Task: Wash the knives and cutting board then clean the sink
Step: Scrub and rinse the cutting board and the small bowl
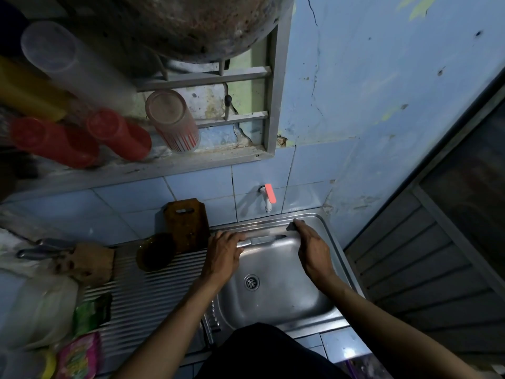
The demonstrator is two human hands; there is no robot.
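Centrally, left hand [224, 247] grips knife [266, 239] handle over sink [276, 296]; right hand [310, 242] pinches dark scrubber [291, 226] near blade tip; cutting board [188, 224] leans on wall, frame centre-left

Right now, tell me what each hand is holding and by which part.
The left hand grips a knife by its handle, blade lying across the sink. The right hand pinches something small and dark in its fingertips, possibly a scrubber.
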